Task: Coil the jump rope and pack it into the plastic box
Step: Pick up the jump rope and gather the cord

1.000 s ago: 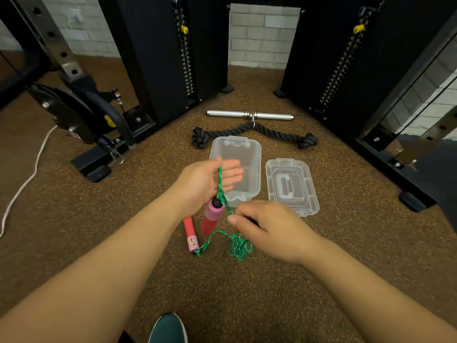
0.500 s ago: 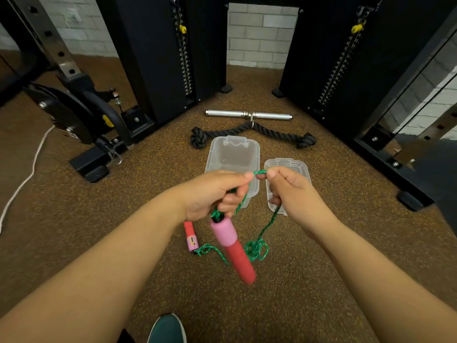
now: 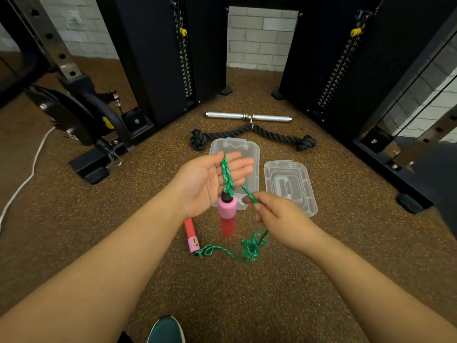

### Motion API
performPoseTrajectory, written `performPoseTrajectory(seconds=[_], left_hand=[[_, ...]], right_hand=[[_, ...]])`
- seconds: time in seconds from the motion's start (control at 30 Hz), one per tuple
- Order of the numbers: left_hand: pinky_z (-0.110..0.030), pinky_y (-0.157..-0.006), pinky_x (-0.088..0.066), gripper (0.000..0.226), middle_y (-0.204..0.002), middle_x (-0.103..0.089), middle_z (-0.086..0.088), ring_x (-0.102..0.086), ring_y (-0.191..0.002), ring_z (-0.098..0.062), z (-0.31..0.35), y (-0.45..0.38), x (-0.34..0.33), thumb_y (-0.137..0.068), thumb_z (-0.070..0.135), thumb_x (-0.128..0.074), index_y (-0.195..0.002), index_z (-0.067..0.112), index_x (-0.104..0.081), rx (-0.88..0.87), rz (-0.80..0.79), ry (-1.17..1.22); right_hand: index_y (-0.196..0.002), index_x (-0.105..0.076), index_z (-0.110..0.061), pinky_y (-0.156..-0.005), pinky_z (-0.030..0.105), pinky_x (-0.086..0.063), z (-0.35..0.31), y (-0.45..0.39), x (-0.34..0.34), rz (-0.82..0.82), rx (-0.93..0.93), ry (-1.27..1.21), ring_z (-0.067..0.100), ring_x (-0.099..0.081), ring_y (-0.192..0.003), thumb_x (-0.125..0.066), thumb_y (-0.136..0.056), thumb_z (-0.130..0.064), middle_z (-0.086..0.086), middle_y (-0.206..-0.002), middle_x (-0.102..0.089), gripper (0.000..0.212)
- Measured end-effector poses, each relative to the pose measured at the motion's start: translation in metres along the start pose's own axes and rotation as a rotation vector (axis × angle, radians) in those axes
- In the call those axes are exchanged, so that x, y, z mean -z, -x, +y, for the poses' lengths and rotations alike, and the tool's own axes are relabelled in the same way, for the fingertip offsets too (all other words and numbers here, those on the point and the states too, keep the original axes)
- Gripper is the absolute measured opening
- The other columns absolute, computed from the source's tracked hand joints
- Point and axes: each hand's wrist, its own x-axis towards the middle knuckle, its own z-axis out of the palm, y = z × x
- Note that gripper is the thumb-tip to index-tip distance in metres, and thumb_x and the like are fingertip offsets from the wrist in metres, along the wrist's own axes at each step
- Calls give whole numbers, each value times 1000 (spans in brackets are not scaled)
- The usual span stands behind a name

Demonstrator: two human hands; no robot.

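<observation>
1. I see the green rope (image 3: 227,175) draped over my flat, straight-fingered left hand (image 3: 210,180), one pink handle (image 3: 228,214) dangling below.
2. My right hand (image 3: 277,216) pinches the rope; the slack, seemingly tangled, lies on the floor (image 3: 99,219) by the other handle (image 3: 191,235).
3. The box (image 3: 252,154) and lid (image 3: 289,186) sit beyond.

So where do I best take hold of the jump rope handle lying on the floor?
Grip the red foam end from above, fingers across its width. The handle lies flat, and the green rope leaves its pink end.
</observation>
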Motion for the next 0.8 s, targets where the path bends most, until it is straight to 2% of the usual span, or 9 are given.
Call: performPoseTrajectory(seconds=[0.1,0.2,0.33,0.43,0.5,0.53,0.6,0.73,0.8], left_hand=[[-32,-100,-45,49,-131,-59,-15,-61,-115,-20,-2,-4,1,-102,28,-24,-142,2,-36,-2,51,52],[-34,-109,-36,51,-141,-51,-13,-54,-125,-19,-6,-6,2,-103,30,-23,-148,6,-26,-52,91,-74],[-42,-116,-28,57,-141,-53,0,-48,-129,-11,-19,-3,8,-99,50,-24,-147,21,-30,-93,99,-742],[-37,-99,-42,55,-112,-70,10,-61,-105,-11,-22,6,11,-92,64,-19,-124,36,-55,-60,5,-1066],[-36,-75,-46,51,-68,-66,11,-58,-69,-18,-19,8,7,-91,66,-25,-89,32,-64,-34,-26,-1051],[-37,-69,-44,49,-59,-58,8,-53,-61,-20,-17,7,7,-90,65,-32,-79,28,-61,-32,-36,-1009],[-38,-65,-42,43,-50,-46,7,-46,-54,-19,-13,5,3,-84,61,-46,-68,22,-55,-28,-49,-908],[-35,-72,-48,42,-43,-32,10,-34,-43,-12,-10,5,-8,-97,40,-44,-60,21,-43,60,-125,-609],[-29,-66,-46,43,-41,-29,9,-31,-41,-11,-7,6,-12,-98,36,-40,-58,21,-41,101,-125,-395]], right_hand=[[-101,-61,-13,-64,35,-44,-4,3,-1,-33,67,145,18,-55,-68,-41,-98,-26,3,-78,-63,24],[-84,-63,-16,-60,38,-45,-12,7,1,-17,117,168,20,-56,-62,-45,-95,-42,1,-65,-59,33],[-79,-67,-26,-51,26,-35,-24,13,4,-35,160,11,4,-43,-48,-48,-93,-44,-8,-53,-49,30],[-80,-67,-21,-57,30,-40,-28,12,11,21,168,-167,12,-48,-55,-52,-93,-37,-1,-63,-58,26],[-78,-67,-25,-62,38,-45,-27,9,18,99,104,-321,26,-52,-60,-51,-93,-37,-5,-64,-65,25],[-76,-66,-27,-63,37,-44,-24,7,22,149,65,-367,23,-50,-59,-51,-94,-36,-12,-58,-61,26],[-76,-66,-27,-65,31,-40,-20,2,25,222,22,-412,10,-45,-57,-50,-95,-34,-16,-52,-50,26],[-97,-68,-32,-58,26,-38,-17,1,16,162,-4,-504,16,-44,-62,-47,-96,-31,-7,-69,-57,22],[-94,-68,-31,-63,26,-42,-19,2,10,66,-31,-581,13,-50,-63,-45,-91,-51,-4,-69,-62,30]])
